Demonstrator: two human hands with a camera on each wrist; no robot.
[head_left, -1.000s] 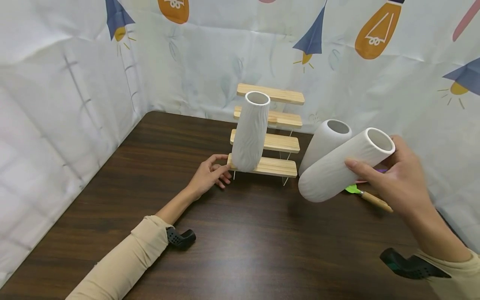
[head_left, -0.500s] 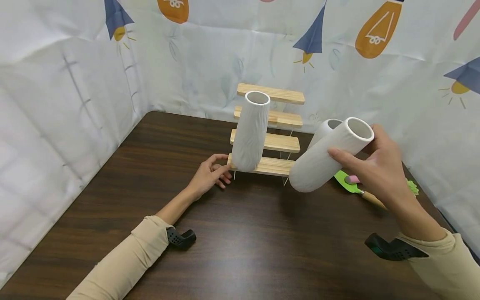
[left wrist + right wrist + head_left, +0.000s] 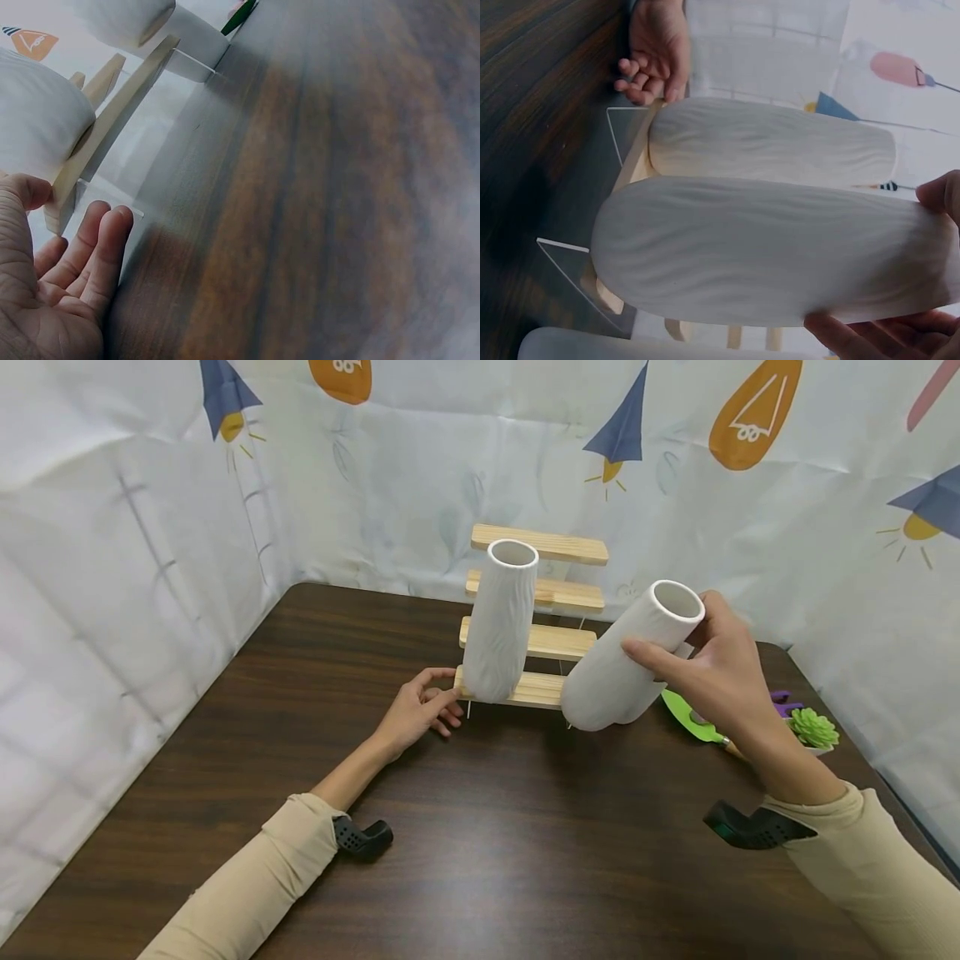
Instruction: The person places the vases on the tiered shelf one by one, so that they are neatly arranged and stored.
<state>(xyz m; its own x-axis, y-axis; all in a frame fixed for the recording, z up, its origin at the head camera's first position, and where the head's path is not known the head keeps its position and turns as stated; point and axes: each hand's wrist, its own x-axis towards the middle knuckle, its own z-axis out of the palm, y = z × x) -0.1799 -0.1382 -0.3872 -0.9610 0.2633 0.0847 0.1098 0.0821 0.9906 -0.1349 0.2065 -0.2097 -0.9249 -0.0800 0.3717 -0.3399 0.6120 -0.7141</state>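
A stepped stand with wooden shelves point(image 3: 566, 643) and thin clear legs stands toward the back of the table. On its lowest shelf, at the left, is an upright white ridged vase point(image 3: 501, 627). My left hand point(image 3: 420, 708) pinches that shelf's left end; in the left wrist view the thumb lies on its edge and the other fingers hang below. My right hand point(image 3: 720, 672) grips a second white vase point(image 3: 618, 664) near its rim. It leans, mouth toward the right, its base overlapping the shelf's right end. A third white vase point(image 3: 592, 346) is mostly hidden behind it.
Right of the vases lie a green trowel point(image 3: 686, 714) with a wooden handle, a small green succulent point(image 3: 813, 727) and a purple item point(image 3: 783, 703), partly covered by my right arm. A printed curtain point(image 3: 390, 485) hangs behind the dark wooden table point(image 3: 465, 860).
My right hand has carried its vase leftward and slightly up, to the right end of the lowest shelf, more upright than before. The left hand has stayed at the shelf's end.
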